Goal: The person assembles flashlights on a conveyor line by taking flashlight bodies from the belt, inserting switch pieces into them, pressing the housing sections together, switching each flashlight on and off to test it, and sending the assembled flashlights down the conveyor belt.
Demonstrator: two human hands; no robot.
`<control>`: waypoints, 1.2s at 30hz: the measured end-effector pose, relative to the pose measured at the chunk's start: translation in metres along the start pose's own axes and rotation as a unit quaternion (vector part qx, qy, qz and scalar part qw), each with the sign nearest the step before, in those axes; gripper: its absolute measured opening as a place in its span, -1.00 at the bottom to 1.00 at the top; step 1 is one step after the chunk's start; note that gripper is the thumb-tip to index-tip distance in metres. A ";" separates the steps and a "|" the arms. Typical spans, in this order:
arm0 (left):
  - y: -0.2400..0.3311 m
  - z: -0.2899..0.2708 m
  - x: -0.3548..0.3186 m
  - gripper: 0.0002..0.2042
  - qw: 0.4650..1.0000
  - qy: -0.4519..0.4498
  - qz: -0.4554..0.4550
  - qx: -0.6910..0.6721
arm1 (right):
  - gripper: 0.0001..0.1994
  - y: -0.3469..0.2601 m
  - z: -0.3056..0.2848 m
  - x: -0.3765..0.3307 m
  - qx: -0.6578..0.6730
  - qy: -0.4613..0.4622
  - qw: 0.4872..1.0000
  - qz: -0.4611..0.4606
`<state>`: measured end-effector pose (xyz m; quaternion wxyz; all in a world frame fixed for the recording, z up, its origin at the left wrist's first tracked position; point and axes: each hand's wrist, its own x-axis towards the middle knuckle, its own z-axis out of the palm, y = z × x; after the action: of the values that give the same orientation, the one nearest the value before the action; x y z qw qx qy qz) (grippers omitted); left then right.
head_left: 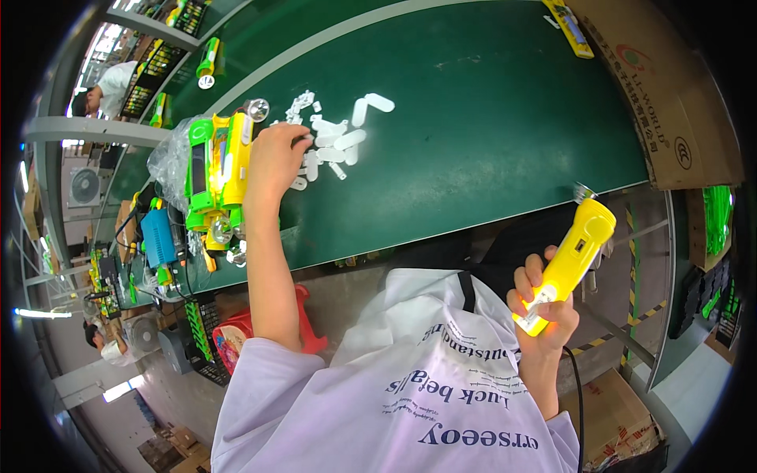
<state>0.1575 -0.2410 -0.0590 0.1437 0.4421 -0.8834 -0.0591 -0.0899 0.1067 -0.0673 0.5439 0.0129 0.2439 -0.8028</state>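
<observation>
My left hand (272, 158) reaches over the bench to a loose pile of small white plastic pieces (349, 140). Its thumb and forefinger are curled together at the pile's left edge; whatever is between the tips is too small to make out. In my right hand (546, 298), near the bench's front edge, is a yellow flashlight (581, 246), tilted with its shiny end pointing up and away. The fingers wrap round its lower part, which looks brightly lit. A small dark opening shows on its side.
Several green and yellow flashlight bodies (234, 158) stand beside my left wrist, next to a clear plastic bag (167, 162). A cardboard box (670, 102) occupies the right of the green bench (473, 118). Below left is a red stool (310, 319); a black cable (579, 394) hangs by my right forearm.
</observation>
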 end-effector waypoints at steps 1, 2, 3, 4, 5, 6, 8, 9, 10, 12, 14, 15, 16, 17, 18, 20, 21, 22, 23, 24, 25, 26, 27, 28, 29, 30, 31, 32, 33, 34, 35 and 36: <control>-0.002 0.006 0.003 -0.83 1.000 -0.018 0.008 0.001 | -0.31 0.001 0.000 -0.001 -0.001 0.003 1.000 -0.008; -0.005 0.009 0.002 -0.84 1.000 -0.009 0.000 -0.011 | -0.31 0.002 0.001 -0.001 0.000 -0.002 1.000 -0.002; -0.006 0.008 0.003 -0.86 1.000 -0.015 0.000 -0.018 | -0.31 0.003 0.000 -0.002 0.002 -0.005 1.000 0.002; -0.011 0.013 0.006 -0.87 1.000 -0.011 0.011 -0.026 | -0.30 0.004 0.002 -0.003 0.005 0.000 1.000 -0.002; -0.018 0.018 0.009 -0.88 0.999 -0.008 0.022 -0.036 | -0.31 0.005 0.003 -0.002 0.016 -0.012 1.000 0.000; -0.022 0.020 0.009 -0.87 1.000 -0.004 0.015 0.000 | -0.30 0.006 0.002 -0.002 0.029 -0.016 0.999 0.012; -0.022 0.014 0.007 -0.85 0.999 0.007 -0.015 0.031 | -0.28 0.005 0.003 -0.001 0.033 -0.025 0.999 0.034; -0.012 0.010 0.005 -0.84 0.999 0.012 -0.037 0.026 | -0.26 0.004 0.002 -0.002 0.025 -0.028 0.998 0.043; 0.003 0.005 0.001 -0.85 0.997 0.023 -0.060 -0.034 | -0.26 0.004 -0.001 -0.001 0.027 -0.038 0.998 0.053; 0.041 -0.003 -0.007 -0.90 0.979 0.039 -0.088 -0.182 | -0.26 0.003 0.000 0.000 0.046 -0.057 0.995 0.067; 0.097 -0.003 -0.015 -0.88 0.954 0.017 -0.064 -0.294 | -0.26 0.005 0.002 0.000 0.054 -0.059 0.994 0.076; 0.124 0.002 -0.016 -0.84 0.915 -0.004 -0.037 -0.401 | -0.26 0.004 0.001 -0.001 0.054 -0.052 0.995 0.070; 0.144 0.002 -0.020 -0.82 0.897 -0.043 -0.017 -0.439 | -0.26 0.004 0.001 -0.001 0.058 -0.063 0.994 0.074; 0.159 0.004 -0.024 -0.79 0.875 -0.080 0.003 -0.477 | -0.26 0.004 0.001 -0.002 0.061 -0.074 0.992 0.079; 0.166 0.013 -0.028 -0.78 0.846 -0.119 0.030 -0.519 | -0.26 0.005 -0.001 -0.001 0.061 -0.073 0.992 0.081; 0.185 0.023 -0.036 -0.75 0.795 -0.180 0.056 -0.576 | -0.29 0.007 -0.002 0.000 0.088 -0.095 0.987 0.092; 0.196 0.024 -0.040 -0.74 0.779 -0.199 0.054 -0.592 | -0.29 0.007 -0.002 0.000 0.088 -0.095 0.987 0.094; 0.204 0.024 -0.044 -0.74 0.749 -0.228 0.035 -0.621 | -0.30 0.006 0.000 0.000 0.091 -0.091 0.987 0.100; 0.211 0.028 -0.048 -0.74 0.717 -0.235 0.034 -0.656 | -0.31 0.006 0.001 0.000 0.094 -0.088 0.986 0.105; 0.213 0.031 -0.051 -0.76 0.718 -0.237 0.051 -0.653 | -0.31 0.006 0.002 -0.001 0.094 -0.088 0.986 0.106; 0.215 0.033 -0.054 -0.77 0.719 -0.239 0.067 -0.649 | -0.31 0.006 0.002 -0.001 0.087 -0.091 0.986 0.107; 0.221 0.033 -0.055 -0.77 0.719 -0.240 0.067 -0.649 | -0.31 0.006 0.001 0.000 0.080 -0.094 0.987 0.106; 0.228 0.031 -0.056 -0.79 0.717 -0.238 0.052 -0.653 | -0.31 0.006 0.001 0.000 0.081 -0.093 0.987 0.105; 0.234 0.031 -0.056 -0.81 0.715 -0.236 0.038 -0.657 | -0.32 0.007 0.001 0.000 0.077 -0.088 0.987 0.108; 0.239 0.031 -0.057 -0.81 0.715 -0.237 0.038 -0.657 | -0.32 0.007 0.001 -0.001 0.075 -0.083 0.988 0.111; 0.244 0.032 -0.058 -0.84 0.717 -0.239 0.006 -0.655 | -0.32 0.008 0.002 -0.001 0.076 -0.082 0.988 0.110; 0.247 0.032 -0.059 -0.87 0.719 -0.240 -0.025 -0.652 | -0.32 0.008 0.002 -0.001 0.066 -0.074 0.989 0.113; 0.248 0.032 -0.059 -0.89 0.702 -0.254 -0.033 -0.665 | -0.32 0.007 0.003 -0.002 0.056 -0.066 0.990 0.115; 0.251 0.032 -0.059 -0.89 0.702 -0.254 -0.033 -0.664 | -0.32 0.007 0.005 -0.002 0.057 -0.066 0.990 0.115; 0.253 0.031 -0.060 -0.90 0.675 -0.234 -0.035 -0.699 | -0.32 0.007 0.006 -0.001 0.045 -0.062 0.991 0.111; 0.255 0.030 -0.061 -0.90 0.646 -0.213 -0.038 -0.732 | -0.32 0.007 0.006 -0.002 0.033 -0.058 0.992 0.108; 0.256 0.029 -0.062 -0.90 0.646 -0.214 -0.038 -0.732 | -0.32 0.007 0.006 -0.002 0.034 -0.058 0.992 0.107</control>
<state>-0.0117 -0.0384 -0.0397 0.2249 0.2012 -0.5417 -0.7845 -0.0811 0.1041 -0.0642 0.6391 0.0108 0.1823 -0.7471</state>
